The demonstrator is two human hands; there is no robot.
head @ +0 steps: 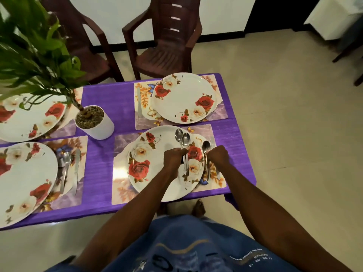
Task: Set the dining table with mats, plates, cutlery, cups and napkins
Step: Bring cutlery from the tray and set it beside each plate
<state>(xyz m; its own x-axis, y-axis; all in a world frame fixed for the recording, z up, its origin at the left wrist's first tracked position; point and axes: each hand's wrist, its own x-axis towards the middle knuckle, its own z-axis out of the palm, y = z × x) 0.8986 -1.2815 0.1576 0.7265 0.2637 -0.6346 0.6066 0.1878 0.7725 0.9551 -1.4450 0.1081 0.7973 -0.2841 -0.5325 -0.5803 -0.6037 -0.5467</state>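
Note:
A purple table [102,158] carries several floral mats, each under a white rose-patterned plate. Above the near right plate [155,169], my left hand [172,160] grips two steel spoons [182,139], their bowls pointing away from me. My right hand [219,157] pinches a single spoon [206,147] over the right strip of that plate's mat [214,183]. The far right plate [182,98] has a knife [139,103] lying on its mat to the left. At the near left setting, a spoon [65,165] and a knife [77,169] lie beside the plate [21,181].
A white pot [96,124] with a green plant stands mid-table. Another plate [29,118] sits at the far left. Two dark brown plastic chairs [167,40] stand behind the table. The table's right edge is close to my right hand, with tiled floor beyond.

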